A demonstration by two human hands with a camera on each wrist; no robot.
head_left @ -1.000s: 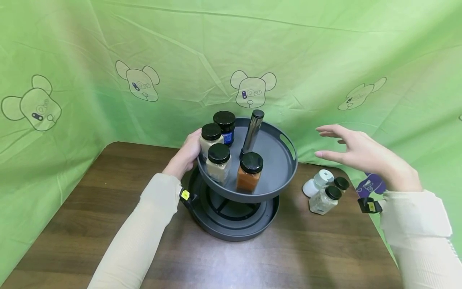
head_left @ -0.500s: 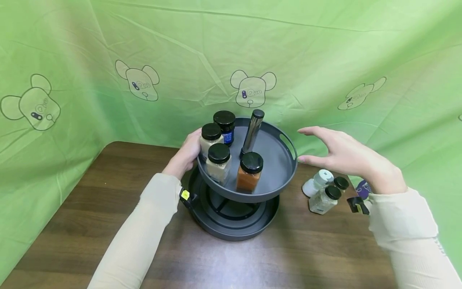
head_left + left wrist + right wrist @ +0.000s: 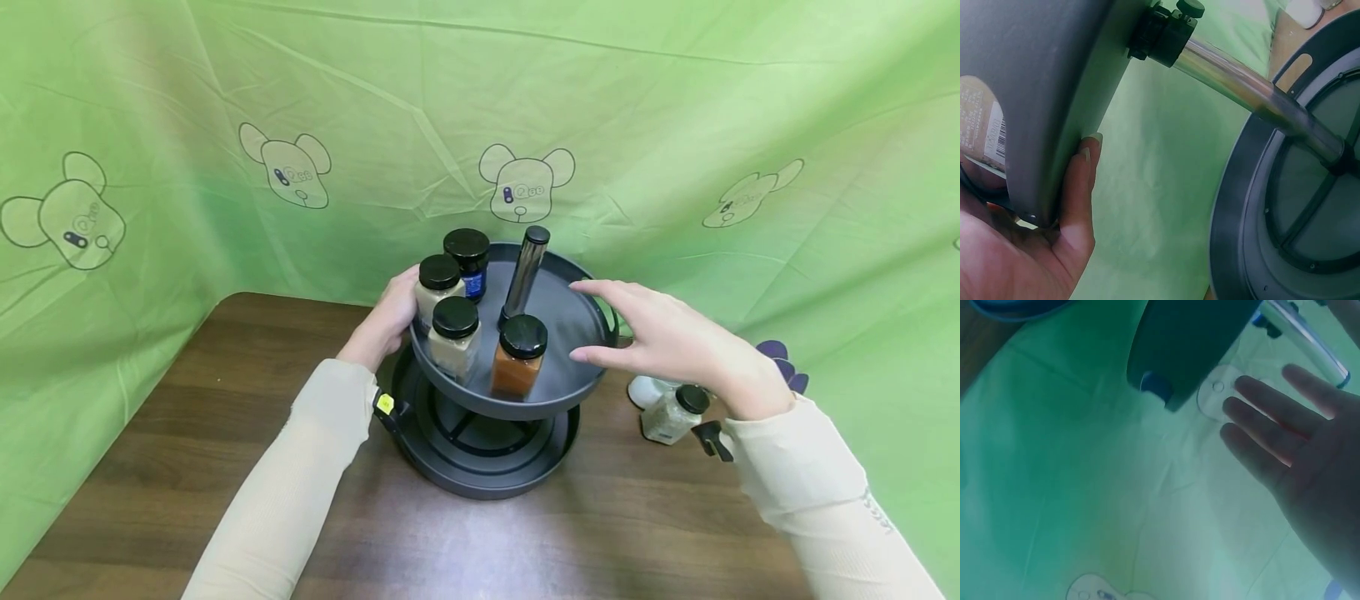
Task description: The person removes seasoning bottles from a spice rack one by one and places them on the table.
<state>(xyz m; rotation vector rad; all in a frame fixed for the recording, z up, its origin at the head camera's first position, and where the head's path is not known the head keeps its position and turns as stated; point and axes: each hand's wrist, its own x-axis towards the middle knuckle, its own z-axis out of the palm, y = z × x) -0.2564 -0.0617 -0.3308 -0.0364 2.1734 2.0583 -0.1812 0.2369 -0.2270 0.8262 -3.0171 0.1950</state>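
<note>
A dark grey two-tier spice rack stands on the table, its round upper tray (image 3: 562, 304) raised over a lower tray (image 3: 480, 487) on a metal post (image 3: 523, 279). My left hand (image 3: 386, 321) grips the upper tray's left rim by the handle slot, fingers against its underside in the left wrist view. On that tray stand a dark jar with a blue label (image 3: 468, 260), two jars of pale powder (image 3: 453, 342) and a jar of orange-brown spice (image 3: 517, 367), all black-lidded. My right hand (image 3: 675, 342), fingers spread and holding nothing, overlaps the tray's right rim in the head view.
Right of the rack, a white bottle (image 3: 647, 390) and a black-lidded clear jar (image 3: 672, 417) stand on the brown wooden table (image 3: 247, 417), partly behind my right forearm. Green cloth (image 3: 412, 100) with cartoon heads hangs behind and around the table.
My right hand has moved left, from beyond the small jars to the upper tray's right side, now covering part of those jars. The left hand and the rack stay put.
</note>
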